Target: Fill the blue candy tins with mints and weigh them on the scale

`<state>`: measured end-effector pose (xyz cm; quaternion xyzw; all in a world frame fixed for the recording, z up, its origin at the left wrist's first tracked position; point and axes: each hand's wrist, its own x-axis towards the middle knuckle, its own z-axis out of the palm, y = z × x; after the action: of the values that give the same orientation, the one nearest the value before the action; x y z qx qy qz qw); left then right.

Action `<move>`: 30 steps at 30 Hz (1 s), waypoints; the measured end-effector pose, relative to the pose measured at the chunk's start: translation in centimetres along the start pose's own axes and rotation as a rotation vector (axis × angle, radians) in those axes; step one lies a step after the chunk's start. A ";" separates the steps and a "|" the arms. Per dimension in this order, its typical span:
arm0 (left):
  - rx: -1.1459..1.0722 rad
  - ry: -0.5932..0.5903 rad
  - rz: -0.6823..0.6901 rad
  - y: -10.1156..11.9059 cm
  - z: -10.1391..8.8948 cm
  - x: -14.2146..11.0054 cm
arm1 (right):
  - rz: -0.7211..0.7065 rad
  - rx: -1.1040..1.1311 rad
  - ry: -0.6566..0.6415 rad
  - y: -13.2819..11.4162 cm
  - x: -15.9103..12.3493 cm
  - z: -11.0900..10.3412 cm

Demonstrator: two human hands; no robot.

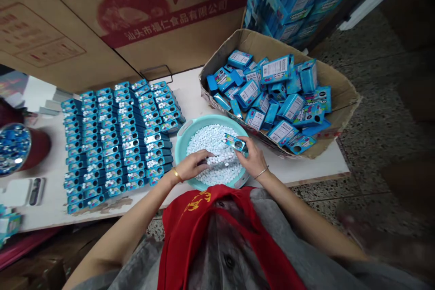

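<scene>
A teal basin [181, 148] full of small white round candies [212, 136] stands in front of me. Over its right side my right hand [252, 156] grips a small blue candy box [235, 142], with the box's cut-out side turned up. Lower left, my left hand [194, 165] reaches over the candies with its fingers curled around a heap of them [222, 159]. Its fingertips are partly hidden among the white pieces. To the left of the basin, filled blue boxes [131, 145] stand in several tight rows, white candies showing at their tops.
An open cardboard carton [343, 113] of loose blue boxes [282, 95] sits right of the basin. Large printed cartons [163, 13] rise behind the table [190, 84]. Wrapped blue packs [288, 0] are stacked at back right. A red tub [39, 145] stands far left.
</scene>
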<state>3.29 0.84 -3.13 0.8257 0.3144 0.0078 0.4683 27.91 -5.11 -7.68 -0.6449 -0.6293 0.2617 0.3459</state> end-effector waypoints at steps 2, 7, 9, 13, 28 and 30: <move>0.068 0.016 -0.012 1.8 -2.3 -0.1 | -0.036 -0.011 -0.018 -0.1 -0.2 0.4; 0.501 -0.123 -0.183 7.1 -5.0 1.9 | -0.137 -0.010 -0.041 -0.7 -0.4 1.6; 0.664 -0.179 -0.265 9.3 -4.9 2.9 | -0.159 -0.011 -0.046 -1.0 -0.4 1.9; 0.827 -0.217 -0.284 12.7 -4.2 3.7 | -0.163 -0.003 -0.049 -0.9 -0.4 2.3; 0.544 -0.135 -0.319 -3.3 3.5 3.6 | -0.030 0.016 -0.017 0.3 0.5 0.6; 0.473 -0.162 -0.259 -3.3 5.7 3.9 | -0.008 0.025 -0.009 0.2 0.6 0.5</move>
<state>6.47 -0.26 -10.00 0.8630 0.3718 -0.1916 0.2835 27.65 -4.49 -8.08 -0.6369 -0.6300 0.2712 0.3520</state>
